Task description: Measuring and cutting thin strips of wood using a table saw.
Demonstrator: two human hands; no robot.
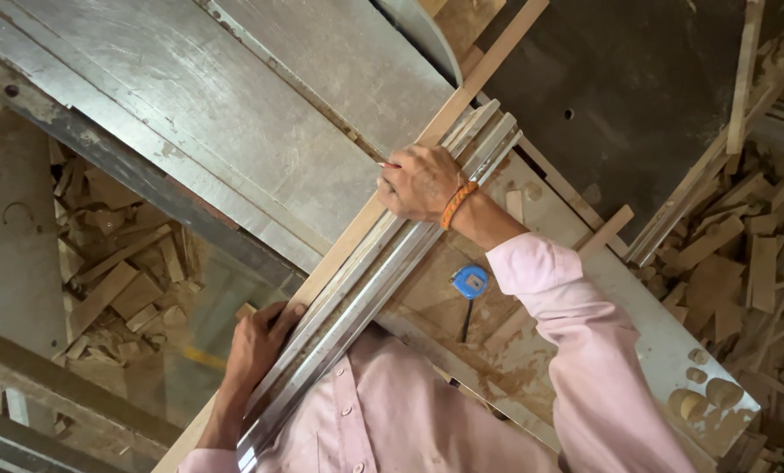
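A long narrow wooden strip (449, 109) lies along a metal fence rail (383, 271) on a grey steel saw table (260, 96). My right hand (420, 182), with an orange band on the wrist, presses on the strip and pinches a thin pencil-like tool at its edge. My left hand (256, 346) grips the near end of the strip beside the rail. Both arms wear pink sleeves.
A blue tape measure (471, 281) rests on the dusty table by my right forearm. Wood offcuts (116, 271) lie piled on the floor at left, and more scraps and slats (742, 245) at right. A dark panel (637, 96) lies at the far right.
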